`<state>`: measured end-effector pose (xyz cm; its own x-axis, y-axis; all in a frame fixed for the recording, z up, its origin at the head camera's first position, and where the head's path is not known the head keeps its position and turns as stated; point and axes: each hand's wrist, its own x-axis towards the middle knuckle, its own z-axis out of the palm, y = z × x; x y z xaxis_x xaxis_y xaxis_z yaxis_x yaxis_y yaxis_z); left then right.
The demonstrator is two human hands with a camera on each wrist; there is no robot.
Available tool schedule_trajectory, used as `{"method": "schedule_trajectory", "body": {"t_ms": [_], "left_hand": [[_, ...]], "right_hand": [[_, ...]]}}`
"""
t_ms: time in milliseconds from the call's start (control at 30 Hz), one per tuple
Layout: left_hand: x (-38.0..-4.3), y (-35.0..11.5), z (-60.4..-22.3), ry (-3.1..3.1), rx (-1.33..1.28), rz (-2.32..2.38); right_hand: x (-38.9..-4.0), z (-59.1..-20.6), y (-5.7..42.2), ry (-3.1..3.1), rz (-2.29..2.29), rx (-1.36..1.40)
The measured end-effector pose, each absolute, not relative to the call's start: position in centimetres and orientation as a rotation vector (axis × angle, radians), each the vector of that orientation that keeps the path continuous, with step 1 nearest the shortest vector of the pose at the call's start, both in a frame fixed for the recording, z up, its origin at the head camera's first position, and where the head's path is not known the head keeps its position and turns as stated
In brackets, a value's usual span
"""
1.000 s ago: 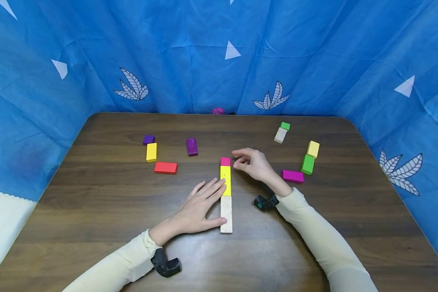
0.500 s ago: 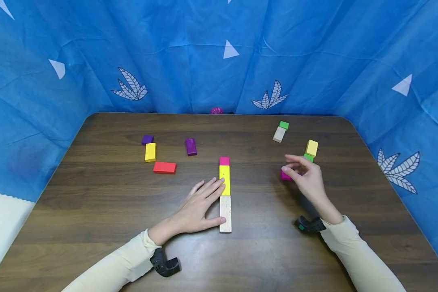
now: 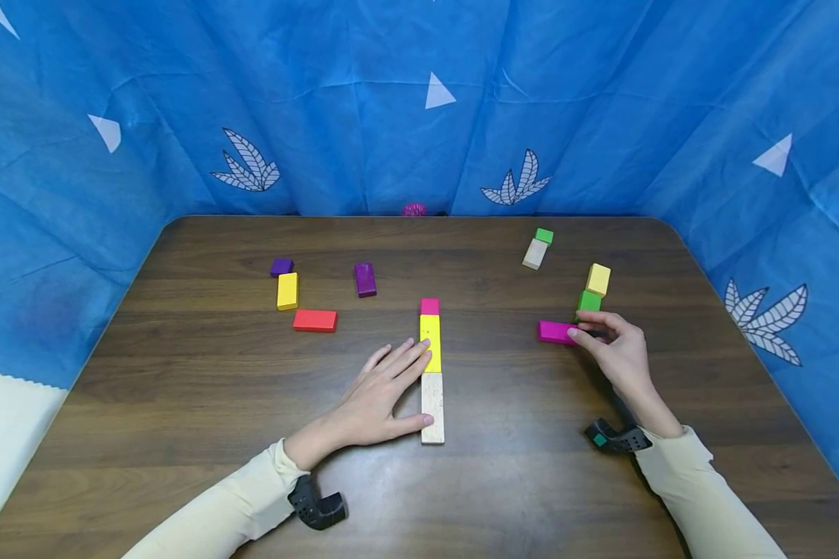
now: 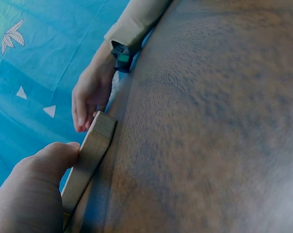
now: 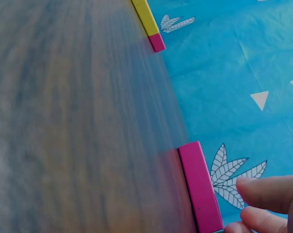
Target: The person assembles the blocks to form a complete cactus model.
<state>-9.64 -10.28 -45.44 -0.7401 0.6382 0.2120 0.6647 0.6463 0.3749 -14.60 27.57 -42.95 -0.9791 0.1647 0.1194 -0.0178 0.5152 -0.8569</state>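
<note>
In the head view, a straight row lies mid-table: a speckled whitish block (image 3: 432,407), a yellow block (image 3: 430,349) and a small pink block (image 3: 429,307). My left hand (image 3: 381,400) rests along the row's left side, fingers spread, fingertips on the yellow block and thumb at the whitish one. My right hand (image 3: 615,353) is at the right end of a magenta block (image 3: 554,331), its bent fingers overlapping that end. The right wrist view shows the thumb (image 5: 270,193) apart from the magenta block's side. A green block (image 3: 589,302) lies just beyond my right fingers.
A pale yellow block (image 3: 599,280) touches the green one. Farther back are a whitish block (image 3: 534,254) and small green block (image 3: 544,236). To the left lie a red block (image 3: 315,321), yellow block (image 3: 287,291), violet block (image 3: 282,267) and purple block (image 3: 365,280).
My right hand has moved from beside the pink block to the right, over the magenta block and on to its right end. My left hand has stayed on the row.
</note>
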Motion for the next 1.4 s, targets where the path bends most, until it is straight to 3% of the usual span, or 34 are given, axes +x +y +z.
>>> {"method": "schedule_trajectory", "body": {"t_ms": [1400], "left_hand": [[-9.75, -10.29, -45.59, -2.783, -1.11, -0.673]], "right_hand": [[-14.68, -43.06, 28.18, -2.816, 1.162, -0.024]]}}
